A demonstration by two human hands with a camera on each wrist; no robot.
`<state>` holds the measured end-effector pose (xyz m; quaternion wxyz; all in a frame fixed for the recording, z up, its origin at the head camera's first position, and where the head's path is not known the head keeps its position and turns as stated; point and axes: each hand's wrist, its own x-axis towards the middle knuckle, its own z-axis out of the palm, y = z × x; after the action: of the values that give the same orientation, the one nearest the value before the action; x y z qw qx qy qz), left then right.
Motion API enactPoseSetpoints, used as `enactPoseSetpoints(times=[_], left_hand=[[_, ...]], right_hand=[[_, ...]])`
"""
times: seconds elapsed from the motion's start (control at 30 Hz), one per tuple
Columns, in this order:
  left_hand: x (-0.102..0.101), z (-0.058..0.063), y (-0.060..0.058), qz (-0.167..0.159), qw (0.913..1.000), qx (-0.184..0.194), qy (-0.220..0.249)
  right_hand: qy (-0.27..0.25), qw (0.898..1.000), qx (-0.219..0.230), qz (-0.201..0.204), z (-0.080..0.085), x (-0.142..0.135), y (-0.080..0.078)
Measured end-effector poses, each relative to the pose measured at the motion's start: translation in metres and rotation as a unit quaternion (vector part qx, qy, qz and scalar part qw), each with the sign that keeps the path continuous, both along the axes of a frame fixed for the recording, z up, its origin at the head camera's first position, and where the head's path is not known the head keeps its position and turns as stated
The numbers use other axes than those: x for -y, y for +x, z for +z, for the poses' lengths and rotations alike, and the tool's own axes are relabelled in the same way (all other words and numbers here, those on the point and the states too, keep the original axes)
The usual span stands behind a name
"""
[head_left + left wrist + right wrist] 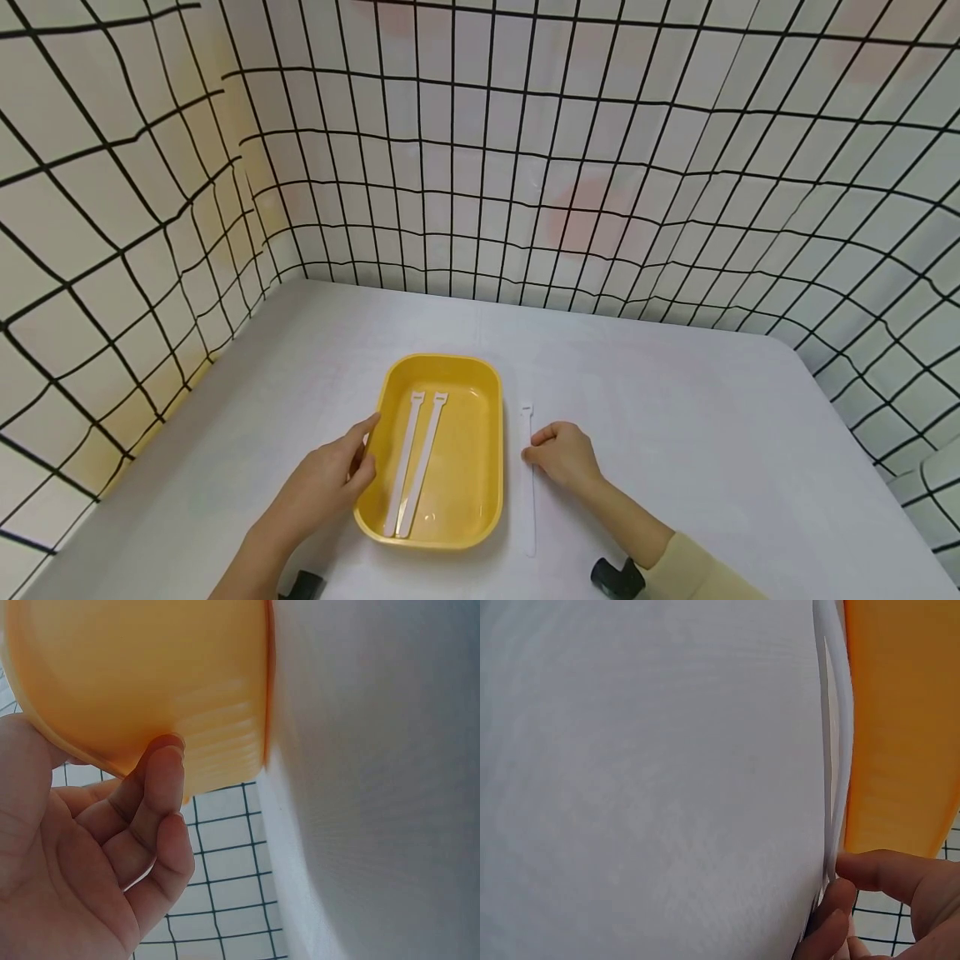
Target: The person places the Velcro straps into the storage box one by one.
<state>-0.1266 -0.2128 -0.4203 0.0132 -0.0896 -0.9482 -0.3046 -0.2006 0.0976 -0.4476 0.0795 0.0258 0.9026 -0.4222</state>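
Note:
A yellow tray (480,450) sits on the white table, with two white straps (416,462) lying lengthwise inside it. My left hand (341,471) holds the tray's left rim, thumb on top and fingers against the outer wall. The left wrist view shows those fingertips (165,761) pressed on the tray's side (150,667). A third white strap (531,508) lies on the table just right of the tray. My right hand (558,454) pinches it near its middle. In the right wrist view the strap (838,750) runs beside the tray wall (900,720), with my fingers (877,900) on it.
Walls with a black grid pattern (525,167) enclose the table on the left, back and right. The white tabletop (675,417) stretches wide to the right of the tray. Black wrist mounts (615,577) show at the bottom edge.

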Motion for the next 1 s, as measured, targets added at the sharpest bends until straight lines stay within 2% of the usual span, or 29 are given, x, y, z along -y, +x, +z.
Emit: enactPoseSetpoints(times=[0.4,0.77,1.0], left_hand=[[0.0001,0.0003,0.0015,-0.002,1.0,-0.005,0.003],[0.0006,0.0004,0.0009,-0.001,1.0,0.0,0.005],[0.0001,0.0004,0.0005,0.002,1.0,0.002,0.004]], right_hand=[[-0.06,0.998,-0.009,-0.011,-0.0002,0.0019,0.004],[-0.144,0.989,0.025,-0.039,0.0011,-0.0002,0.0012],[-0.17,0.983,0.054,-0.049,0.0012,-0.002,-0.0007]])
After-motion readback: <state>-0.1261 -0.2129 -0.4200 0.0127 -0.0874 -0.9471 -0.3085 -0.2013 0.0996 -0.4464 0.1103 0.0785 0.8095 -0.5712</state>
